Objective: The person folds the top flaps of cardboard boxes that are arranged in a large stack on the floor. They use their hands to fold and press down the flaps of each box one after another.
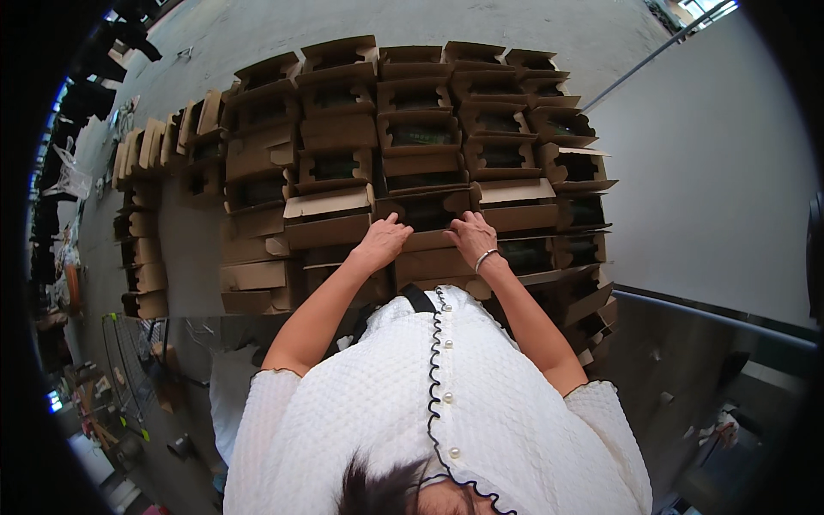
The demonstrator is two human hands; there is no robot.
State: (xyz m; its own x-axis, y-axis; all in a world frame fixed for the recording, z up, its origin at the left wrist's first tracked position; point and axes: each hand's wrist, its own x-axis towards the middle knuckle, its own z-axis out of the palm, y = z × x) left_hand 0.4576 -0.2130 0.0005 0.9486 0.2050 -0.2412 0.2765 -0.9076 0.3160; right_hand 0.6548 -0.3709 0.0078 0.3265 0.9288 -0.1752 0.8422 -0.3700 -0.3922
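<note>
An open brown cardboard box [438, 241] lies directly before me among rows of similar boxes. At its near left corner, my left hand [384, 241] has its fingers bent over the cardboard. My right hand [474, 235], with a silvery bangle at the wrist, grips the opposite near corner in the same way. Between the hands the box interior [427, 212] is dark, so its contents are hard to make out. Pale-topped flaps stand on the neighbouring boxes, one box [329, 215] to the left and another [518, 205] to the right.
Farther off, several open boxes hold dark items; one shows a dark green package [420, 135] with printing. More boxes [147, 251] form a line at the left. A large pale panel [702, 174] stands on the right. Grey floor [489, 22] lies behind, and a wire rack [125, 373] stands lower left.
</note>
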